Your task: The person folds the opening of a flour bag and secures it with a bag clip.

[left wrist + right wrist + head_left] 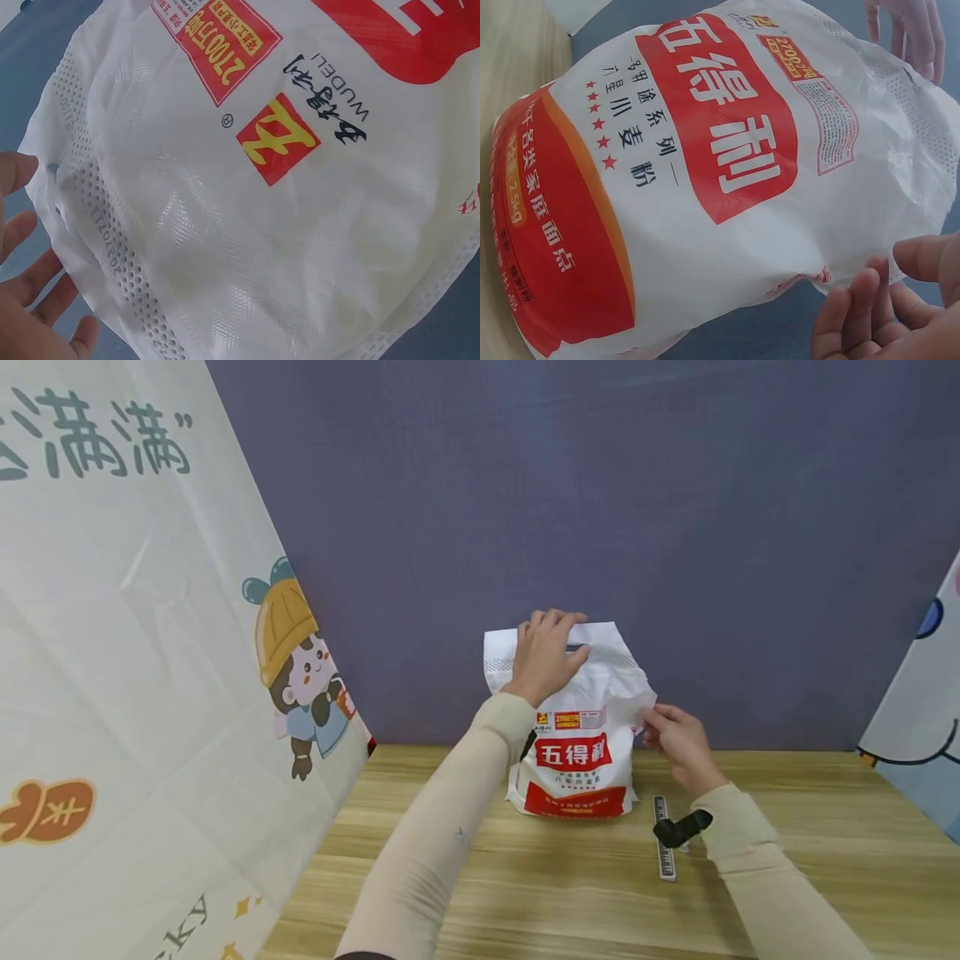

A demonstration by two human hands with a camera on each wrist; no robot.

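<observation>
A white plastic flour bag with red print stands upright on the table against the backdrop. My left hand lies over its top edge by the handle slot, fingers loosely extended and thumb apart from them. In the left wrist view, those fingers touch the bag's upper rim. The right hand pinches the bag's upper right side edge between thumb and fingers. The right wrist view shows this pinch beside the bag's front, with the other fingers curled below.
A narrow black-and-white strip, ruler-like, lies on the wooden table to the right of the bag, partly beneath my right wrist. Behind is a dark blue-grey backdrop. Printed white panels stand at both sides.
</observation>
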